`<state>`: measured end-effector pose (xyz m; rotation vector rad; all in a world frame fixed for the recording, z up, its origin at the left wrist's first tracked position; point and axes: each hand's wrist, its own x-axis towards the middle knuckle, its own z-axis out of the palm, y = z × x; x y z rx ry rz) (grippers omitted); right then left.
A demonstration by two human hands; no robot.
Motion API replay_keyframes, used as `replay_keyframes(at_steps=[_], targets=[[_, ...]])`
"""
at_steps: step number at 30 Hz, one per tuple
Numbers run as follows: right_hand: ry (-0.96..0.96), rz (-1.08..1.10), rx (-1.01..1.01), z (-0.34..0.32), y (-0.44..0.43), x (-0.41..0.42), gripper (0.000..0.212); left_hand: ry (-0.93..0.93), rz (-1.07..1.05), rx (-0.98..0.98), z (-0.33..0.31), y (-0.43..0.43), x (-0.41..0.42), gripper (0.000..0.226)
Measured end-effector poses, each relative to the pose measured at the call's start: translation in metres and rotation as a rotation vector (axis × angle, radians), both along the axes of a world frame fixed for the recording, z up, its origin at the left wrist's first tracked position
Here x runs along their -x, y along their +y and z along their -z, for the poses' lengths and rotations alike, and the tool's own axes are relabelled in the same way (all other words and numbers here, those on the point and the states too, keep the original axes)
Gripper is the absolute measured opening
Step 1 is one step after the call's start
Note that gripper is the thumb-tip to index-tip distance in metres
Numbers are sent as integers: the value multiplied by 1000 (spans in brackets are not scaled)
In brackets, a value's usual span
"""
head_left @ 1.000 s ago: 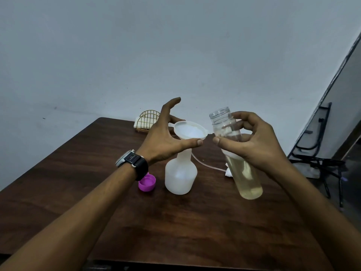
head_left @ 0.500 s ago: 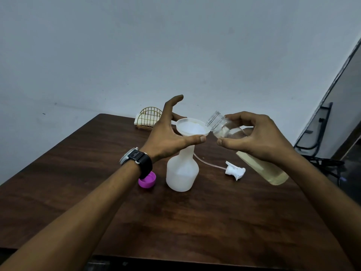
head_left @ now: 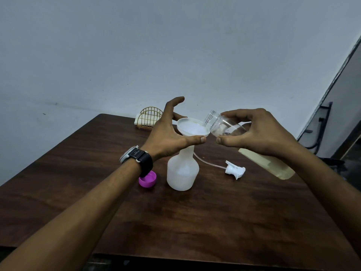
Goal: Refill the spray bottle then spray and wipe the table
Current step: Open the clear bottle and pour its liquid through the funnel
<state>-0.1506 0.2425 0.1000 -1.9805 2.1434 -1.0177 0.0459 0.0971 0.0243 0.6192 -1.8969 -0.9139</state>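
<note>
Two forearms reach over the table (head_left: 175,222) from its near edge, the left with a watch (head_left: 136,154) at the wrist; beyond them a purple cap (head_left: 147,179) lies just left of the spray bottle (head_left: 182,173), which stands upright and headless mid-table; its trigger (head_left: 235,169) lies on its side to the right, tube trailing toward the bottle; above, the left hand (head_left: 170,133) pinches the funnel (head_left: 193,128) seated in the spray bottle's neck, thumb along the near rim, fingers behind the far rim, index lifted clear; the right hand (head_left: 259,132) wraps thumb and fingers round a clear bottle (head_left: 273,165), tipped with its mouth at the funnel's right edge but higher than its base, where the yellowish liquid sits; no stream shows, so the pour, I judge, is only starting; it should go best with a slow tilt, the mouth over the bowl's middle, and the funnel held plumb so nothing slops over the rim; at the far edge sits a gold rack (head_left: 149,118).
</note>
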Motion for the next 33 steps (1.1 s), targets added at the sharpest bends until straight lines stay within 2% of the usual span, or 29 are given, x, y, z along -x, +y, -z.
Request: replay_keyframes(at_steps=[2,6,17,21,25,33], targets=[[15,-3,-10,-2,-1,0,52,-5,2,-2,0,0,0,117],[30,-28,-26,-8,-2,-3,38,-12,-11,1,0,1,0,115],[65,-17,-63,-15,-5,-8,35,-15,-12,-22,0,2,0,116],[75,18,-82,-16,-5,-8,39,-10,-14,-29,-1,3,0,117],[92,48,-113,-15,-5,-7,55,-7,-13,-33,0,2,1,117],[93,50,-127,-17,-6,-6,59,-7,-9,-31,1,2,1,116]])
